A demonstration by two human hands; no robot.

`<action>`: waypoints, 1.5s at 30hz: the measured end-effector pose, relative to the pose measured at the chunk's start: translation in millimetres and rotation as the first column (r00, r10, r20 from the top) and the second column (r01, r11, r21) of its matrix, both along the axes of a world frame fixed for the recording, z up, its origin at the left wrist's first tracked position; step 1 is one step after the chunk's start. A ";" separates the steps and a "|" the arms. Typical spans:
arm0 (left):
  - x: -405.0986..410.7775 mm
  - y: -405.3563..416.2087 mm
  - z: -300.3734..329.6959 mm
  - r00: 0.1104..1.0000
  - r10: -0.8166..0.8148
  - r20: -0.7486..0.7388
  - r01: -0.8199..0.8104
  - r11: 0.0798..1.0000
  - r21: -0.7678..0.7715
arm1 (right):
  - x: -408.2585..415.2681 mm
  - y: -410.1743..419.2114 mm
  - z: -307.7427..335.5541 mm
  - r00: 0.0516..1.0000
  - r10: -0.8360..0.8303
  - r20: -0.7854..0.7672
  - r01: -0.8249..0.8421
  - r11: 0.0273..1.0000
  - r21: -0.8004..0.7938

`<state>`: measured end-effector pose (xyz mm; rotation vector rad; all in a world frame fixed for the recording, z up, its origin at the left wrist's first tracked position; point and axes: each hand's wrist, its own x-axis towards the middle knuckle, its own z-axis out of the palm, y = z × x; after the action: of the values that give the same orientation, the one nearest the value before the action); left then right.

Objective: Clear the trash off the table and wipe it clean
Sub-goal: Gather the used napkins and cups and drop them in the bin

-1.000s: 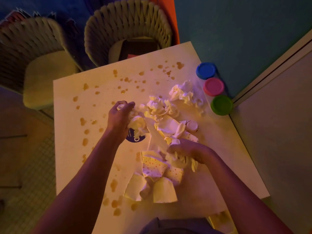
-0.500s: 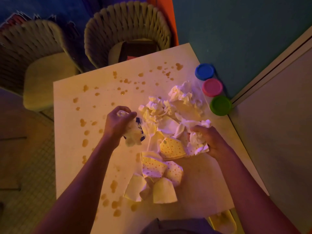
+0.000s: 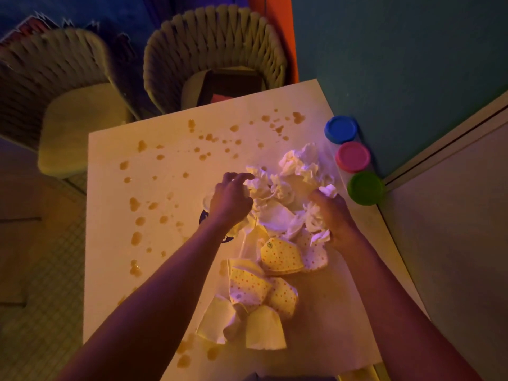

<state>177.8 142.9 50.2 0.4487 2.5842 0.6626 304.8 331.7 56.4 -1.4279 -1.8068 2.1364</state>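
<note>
- Change vs half a sec ago: left hand (image 3: 229, 200) moved up and right, toward the crumpled white tissues (image 3: 277, 185); before it sat lower, w/ its wad in plain view.
- Left fingers (image 3: 242, 176) now curled, tips touching the near edge of the tissue heap; a pale wad peeks out under the palm, so hand grips it. Dark blue round item (image 3: 204, 217) mostly hidden beneath the wrist.
- Right hand (image 3: 334, 215) shifted slightly up and right; fingers curled tight round a white tissue wad (image 3: 319, 213), paper sticking out above and below the fist.
- Dotted paper cups (image 3: 277, 257), crushed, lie just below right fingers; more of them plus plain pieces nearer the person, unmoved.
- Tabletop (image 3: 115, 243): brown spill drops (image 3: 134, 203) left of and beyond left fingers, same as before.
- Blue lid (image 3: 341, 129), pink lid (image 3: 352, 156), green lid (image 3: 365, 188) in a row right of right fingers, at the tabletop edge.
- Writing: small round mark on one dotted cup, too small to read; blue item's print hidden.
</note>
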 end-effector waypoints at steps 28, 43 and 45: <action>-19.0 12.1 -41.6 0.986 -0.123 -0.113 0.110 0.987 -0.115 | -87.8 -6.5 -57.2 0.664 0.529 0.528 -0.747 0.486 0.453; -19.9 -23.5 -17.4 0.946 0.324 0.029 -0.317 0.897 0.307 | -92.7 -5.9 -38.6 0.866 0.431 0.253 -0.498 0.792 0.354; -13.8 -27.3 -16.6 0.936 0.347 0.059 -0.347 0.881 0.322 | -98.2 -12.0 -35.4 0.857 0.438 0.272 -0.514 0.759 0.400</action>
<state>164.0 115.6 33.6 0.0756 2.5822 1.2292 206.7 319.6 21.0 -1.1293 -2.7574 1.5678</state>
